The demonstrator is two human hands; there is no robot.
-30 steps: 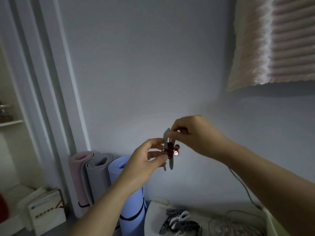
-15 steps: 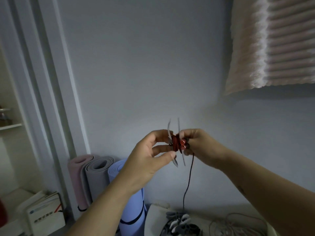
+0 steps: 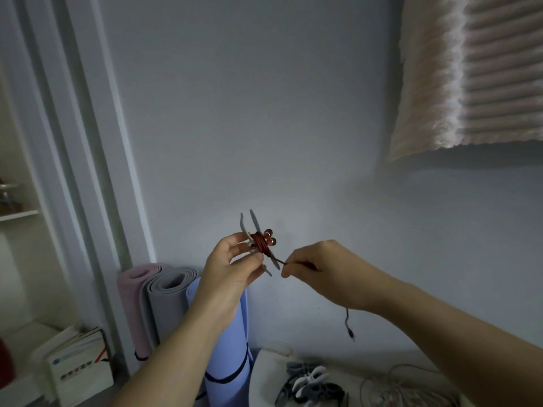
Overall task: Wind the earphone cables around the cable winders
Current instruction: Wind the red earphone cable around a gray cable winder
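Head view, dim light. Both hands are raised in front of a plain grey wall (image 3: pixel 264 113), above the near edge of the bench (image 3: pixel 266 374).

Left hand (image 3: pixel 232 265): thumb and fingers pinch a grey cable winder (image 3: pixel 254 221) at its middle. The winder is tilted, its two flaps splaying upward and downward out of the grip.

Red earphone cable (image 3: pixel 260 245): several turns lie wound around the winder's core. Two earbuds (image 3: pixel 270 237) sit just beside the coil on its right, touching it.

Right hand (image 3: pixel 320 268): fingers curled, thumb and forefinger pinching the free run of the cable just right of the winder. A short taut length runs from the coil to the pinch. The remaining cable passes through the hand and hangs below the wrist, ending in the plug (image 3: pixel 350 334), which dangles in the air above the bench.

On the bench, below the hands: a heap of spare winders (image 3: pixel 308 383), grey, white and black, and to their right a loose tangle of pale cables (image 3: pixel 408 389).

Surroundings: three rolled mats (image 3: pixel 164 301) stand against the wall, left of the bench; books (image 3: pixel 79 365) lie lower left; ribbed pale fabric (image 3: pixel 484 69) hangs upper right.
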